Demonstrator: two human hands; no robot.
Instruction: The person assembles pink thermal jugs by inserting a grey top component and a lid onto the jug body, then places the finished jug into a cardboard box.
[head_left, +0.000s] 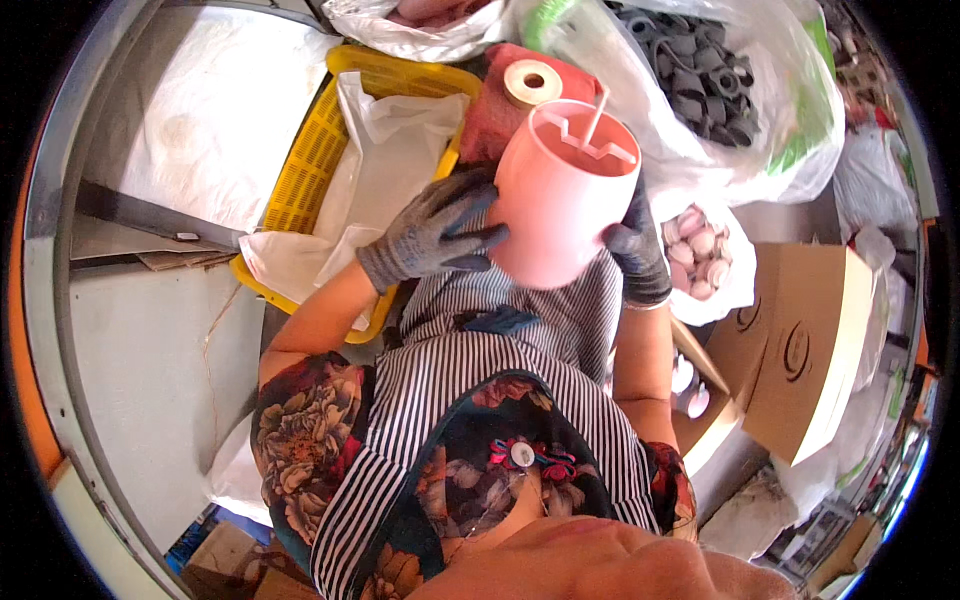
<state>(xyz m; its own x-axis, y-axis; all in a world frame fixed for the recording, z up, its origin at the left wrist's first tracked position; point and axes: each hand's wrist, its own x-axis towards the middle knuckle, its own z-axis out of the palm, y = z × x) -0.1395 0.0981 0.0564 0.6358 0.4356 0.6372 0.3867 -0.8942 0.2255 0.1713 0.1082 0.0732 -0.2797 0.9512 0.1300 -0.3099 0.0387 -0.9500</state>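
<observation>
A pink, rounded plastic vessel [555, 225] with an open top is held upright between my two gloved hands, in front of my striped apron. Inside its mouth show a pale pink zigzag bar and a thin rod [597, 118] that sticks up past the rim. My left hand [435, 225], in a grey glove, presses its fingers against the vessel's left side. On the opposite side my right hand [638, 255] grips it, partly hidden behind the wall. Just beyond the vessel, a cream ring-shaped disc [532, 83] rests on a red cloth-like surface [483, 130].
A yellow basket [295, 185] lined with white sheeting stands at the left. Dark grey rings [700, 75] fill a clear bag at the far right. Nearer are a white bag of pink round parts [738, 262] and a cardboard box [825, 345]. Another white bag [370, 35] lies at the back.
</observation>
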